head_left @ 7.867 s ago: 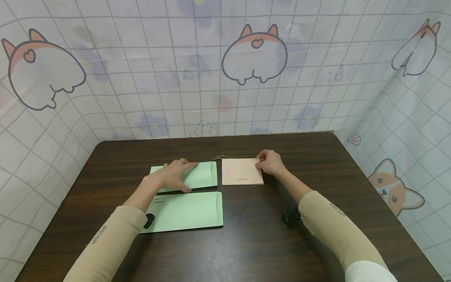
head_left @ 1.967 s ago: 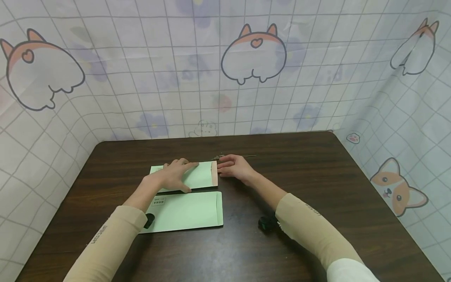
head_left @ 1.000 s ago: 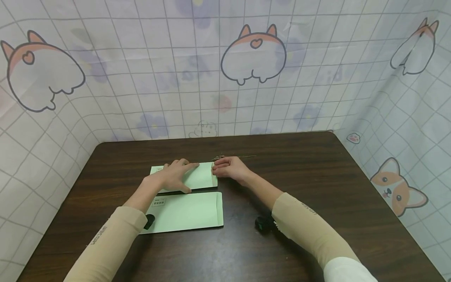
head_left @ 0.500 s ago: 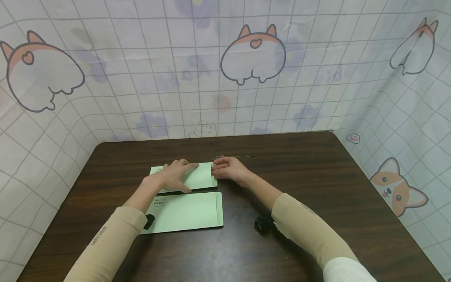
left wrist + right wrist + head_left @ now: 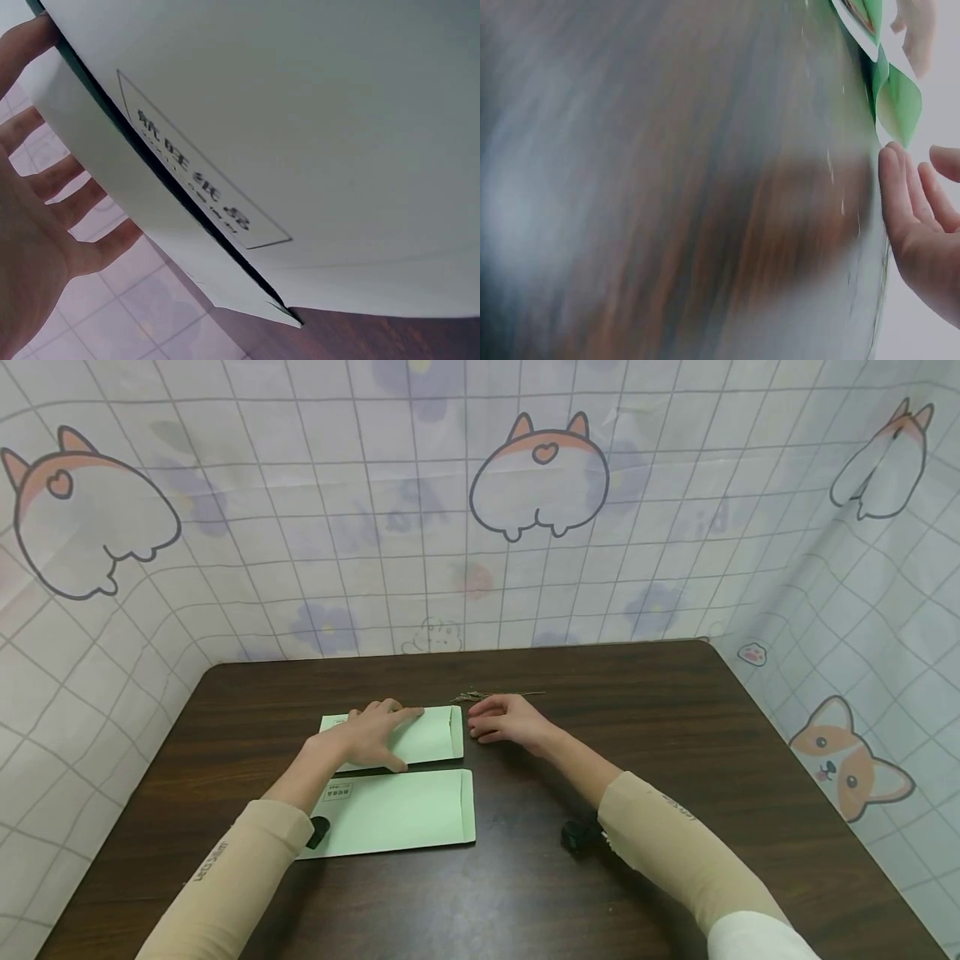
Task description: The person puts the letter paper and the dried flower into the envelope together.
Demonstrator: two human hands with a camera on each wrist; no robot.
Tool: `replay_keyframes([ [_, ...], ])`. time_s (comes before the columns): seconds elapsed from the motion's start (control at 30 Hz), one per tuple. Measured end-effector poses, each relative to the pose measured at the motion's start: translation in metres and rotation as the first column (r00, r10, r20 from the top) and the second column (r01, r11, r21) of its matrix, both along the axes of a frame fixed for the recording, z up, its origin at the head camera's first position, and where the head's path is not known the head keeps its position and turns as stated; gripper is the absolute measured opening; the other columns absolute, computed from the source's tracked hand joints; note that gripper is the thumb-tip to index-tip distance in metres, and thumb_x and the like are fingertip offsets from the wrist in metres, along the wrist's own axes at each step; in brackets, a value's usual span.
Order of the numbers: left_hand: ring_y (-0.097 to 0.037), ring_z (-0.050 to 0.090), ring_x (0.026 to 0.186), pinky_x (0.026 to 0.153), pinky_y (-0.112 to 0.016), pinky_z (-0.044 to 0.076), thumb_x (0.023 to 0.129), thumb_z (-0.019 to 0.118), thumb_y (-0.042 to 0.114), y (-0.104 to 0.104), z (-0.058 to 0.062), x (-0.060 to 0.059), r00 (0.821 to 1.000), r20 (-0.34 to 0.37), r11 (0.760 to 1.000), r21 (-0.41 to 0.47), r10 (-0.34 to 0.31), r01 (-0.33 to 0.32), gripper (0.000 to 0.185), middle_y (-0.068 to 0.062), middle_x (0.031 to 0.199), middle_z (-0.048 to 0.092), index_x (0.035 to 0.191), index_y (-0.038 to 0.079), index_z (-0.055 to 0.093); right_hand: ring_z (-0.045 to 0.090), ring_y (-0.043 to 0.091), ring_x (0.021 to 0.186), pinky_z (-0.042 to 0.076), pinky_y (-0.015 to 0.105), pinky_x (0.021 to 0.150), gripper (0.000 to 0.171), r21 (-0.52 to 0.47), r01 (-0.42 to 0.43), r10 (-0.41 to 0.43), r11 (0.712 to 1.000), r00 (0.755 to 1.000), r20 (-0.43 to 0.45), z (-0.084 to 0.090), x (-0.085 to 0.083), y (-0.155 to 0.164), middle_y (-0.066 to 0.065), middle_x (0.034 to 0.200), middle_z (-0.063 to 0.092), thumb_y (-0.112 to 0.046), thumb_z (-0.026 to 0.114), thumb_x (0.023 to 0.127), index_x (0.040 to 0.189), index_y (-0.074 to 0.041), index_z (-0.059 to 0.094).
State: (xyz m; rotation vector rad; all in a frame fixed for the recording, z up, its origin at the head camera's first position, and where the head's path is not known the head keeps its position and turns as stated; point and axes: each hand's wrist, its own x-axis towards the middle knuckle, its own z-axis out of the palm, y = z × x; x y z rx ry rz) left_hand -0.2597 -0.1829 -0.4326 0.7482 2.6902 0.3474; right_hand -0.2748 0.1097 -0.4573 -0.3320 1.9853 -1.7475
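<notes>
1. Left hand [image 5: 371, 735] lay flat on the far envelope [image 5: 431, 735], fingers straight and spread, pressing it down onto the table [image 5: 660, 735].
2. Far envelope: pale green, long and narrow, lying flat near the middle of the table with its open end on the right, flap edge showing as a thin line there. Nothing sticking out of the opening.
3. Right hand [image 5: 506, 723] rested on the wood just beside that open end, not touching it, fingers loosely curled and holding nothing.
4. Near envelope [image 5: 397, 810] sat parallel, just in front of the first one. Same green, small printed box at its left end.
5. Thin dried sprig [image 5: 498, 695] lay right behind the right hand.
6. Right wrist view mostly a blur, only green edges and fingertips [image 5: 900, 187] recognisable.
</notes>
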Motion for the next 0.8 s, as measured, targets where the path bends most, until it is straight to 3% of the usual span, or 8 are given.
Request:
replay_keyframes([
  [0.33,-0.042,0.038,0.138,0.101,-0.070,0.031,0.084,0.085,0.037,-0.001,-0.001,0.001,1.000,-0.015,1.000,0.005,-0.009,0.009,0.094,-0.020,0.151,0.039,0.161,0.018,0.035,0.070,0.031,0.098,0.058,0.041,0.085,0.031,0.154,0.035,-0.022,0.987,0.996,-0.088,0.004,-0.005,0.037,0.023,0.114,0.069,-0.006,0.063,0.102,0.129,0.010,0.062],
  [0.8,-0.041,0.038,0.138,0.102,-0.070,0.031,0.084,0.085,0.037,-0.001,-0.001,0.000,1.000,-0.016,1.000,-0.001,-0.009,0.009,0.094,-0.020,0.151,0.040,0.162,0.018,0.035,0.067,0.029,0.091,0.059,0.038,0.079,0.029,0.260,0.214,-0.177,0.942,0.972,-0.155,0.006,-0.021,0.071,0.024,0.118,0.065,-0.008,0.060,0.104,0.126,0.011,0.064],
])
